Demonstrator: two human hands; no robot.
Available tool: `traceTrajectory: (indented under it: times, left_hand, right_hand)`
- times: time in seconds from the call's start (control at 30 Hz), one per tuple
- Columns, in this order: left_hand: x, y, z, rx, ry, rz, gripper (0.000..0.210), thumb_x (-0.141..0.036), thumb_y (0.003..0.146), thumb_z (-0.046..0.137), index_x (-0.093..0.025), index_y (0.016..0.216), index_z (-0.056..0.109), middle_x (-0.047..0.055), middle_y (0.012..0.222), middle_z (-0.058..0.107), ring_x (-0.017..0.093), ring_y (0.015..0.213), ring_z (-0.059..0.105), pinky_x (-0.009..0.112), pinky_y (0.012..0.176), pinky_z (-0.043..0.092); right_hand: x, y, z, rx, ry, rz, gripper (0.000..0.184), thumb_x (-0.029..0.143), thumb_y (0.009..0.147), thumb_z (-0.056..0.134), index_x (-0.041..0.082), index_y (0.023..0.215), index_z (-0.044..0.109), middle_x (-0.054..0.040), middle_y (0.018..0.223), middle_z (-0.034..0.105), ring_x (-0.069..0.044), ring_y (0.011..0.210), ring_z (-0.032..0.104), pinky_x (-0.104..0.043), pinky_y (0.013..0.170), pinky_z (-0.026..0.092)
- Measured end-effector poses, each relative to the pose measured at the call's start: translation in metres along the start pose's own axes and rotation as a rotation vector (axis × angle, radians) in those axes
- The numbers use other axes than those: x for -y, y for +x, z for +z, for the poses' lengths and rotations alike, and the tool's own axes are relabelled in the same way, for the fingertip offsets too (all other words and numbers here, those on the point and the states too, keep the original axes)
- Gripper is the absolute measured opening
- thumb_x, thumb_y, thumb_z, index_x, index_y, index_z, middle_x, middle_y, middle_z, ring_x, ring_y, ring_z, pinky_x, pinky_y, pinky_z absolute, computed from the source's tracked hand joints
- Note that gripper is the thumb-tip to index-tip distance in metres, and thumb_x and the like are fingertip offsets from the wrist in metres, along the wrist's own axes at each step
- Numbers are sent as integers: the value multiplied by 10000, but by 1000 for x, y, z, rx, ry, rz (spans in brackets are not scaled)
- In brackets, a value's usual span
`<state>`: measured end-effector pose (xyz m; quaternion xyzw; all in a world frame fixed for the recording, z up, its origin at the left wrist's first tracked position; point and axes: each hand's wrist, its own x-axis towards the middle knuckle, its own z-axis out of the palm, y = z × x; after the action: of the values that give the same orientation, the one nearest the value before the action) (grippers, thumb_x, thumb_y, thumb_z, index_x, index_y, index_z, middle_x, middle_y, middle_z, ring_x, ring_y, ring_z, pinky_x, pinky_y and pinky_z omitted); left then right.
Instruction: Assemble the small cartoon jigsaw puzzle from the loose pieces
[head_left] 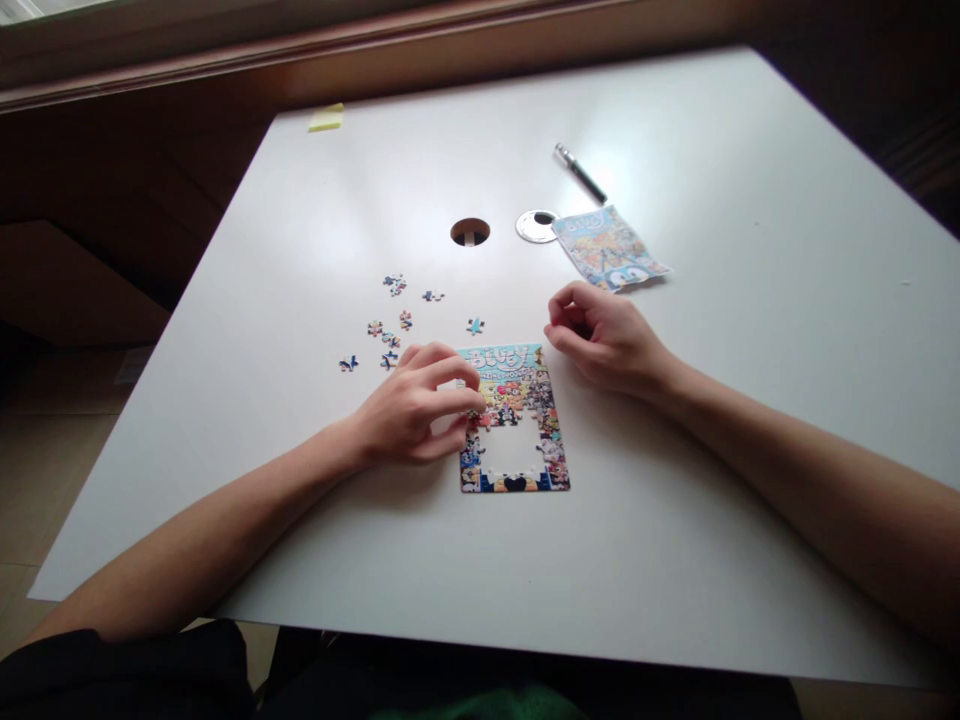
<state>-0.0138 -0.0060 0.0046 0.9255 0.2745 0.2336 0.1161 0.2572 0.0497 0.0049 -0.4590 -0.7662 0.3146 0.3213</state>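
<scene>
A partly assembled jigsaw puzzle (551, 420) lies flat on the table, with a white gap in its lower middle. Over its left edge rests my left hand (424, 405), fingers bent and apart, fingertips touching the pieces there. My right hand (607, 335) hovers beside the puzzle's upper right corner, its fingers curled and the thumb close to the index fingertip. Whatever might be between those fingertips is too small or hidden to see. Several loose puzzle pieces (391, 340) are scattered beyond my left hand, and a single light blue piece (475, 326) lies just above the puzzle's top edge.
Behind my right hand is a creased picture sheet (607, 248), partly over a round metal cover (532, 227). A dark marker (581, 174) lies farther back. The white table (360, 560) has a round hole (470, 233) and a yellow sticky note (325, 118) at its far left.
</scene>
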Motion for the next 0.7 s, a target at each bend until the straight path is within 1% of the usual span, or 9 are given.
traceTrajectory:
  times: [0.1, 0.27, 0.43, 0.7]
  left_hand:
    - [-1, 0, 1, 60, 45, 53, 261, -194, 828, 606, -295, 1065, 648, 17, 1109, 662, 246, 1101, 509, 412, 919, 380]
    - [-1, 1, 1, 102, 67, 73, 333, -250, 831, 618, -303, 1159, 626, 34, 1203, 642, 270, 1165, 491, 434, 959, 368]
    - [-1, 2, 1, 112, 79, 101, 321, -257, 846, 609, -316, 1161, 634, 34, 1223, 630, 278, 1206, 479, 446, 980, 354]
    - [-3, 1, 1, 124, 93, 79, 296, -262, 838, 607, -300, 1130, 638, 40, 1207, 630, 281, 1185, 491, 447, 982, 350]
  right_hand:
    - [-1, 0, 0, 1, -11, -3, 130, 126, 798, 576, 218, 812, 486, 51, 600, 449, -100, 540, 366, -293, 524, 310]
    - [-2, 0, 1, 7, -6, -9, 137, 115, 789, 575, 215, 815, 486, 51, 605, 461, -100, 542, 375, -291, 526, 313]
    - [-2, 1, 1, 6, -9, -15, 134, 115, 788, 576, 214, 814, 489, 52, 605, 460, -101, 545, 377, -289, 528, 317]
    - [-3, 0, 1, 0, -30, -15, 124, 131, 792, 581, 214, 819, 494, 42, 629, 482, -106, 561, 398, -293, 547, 331]
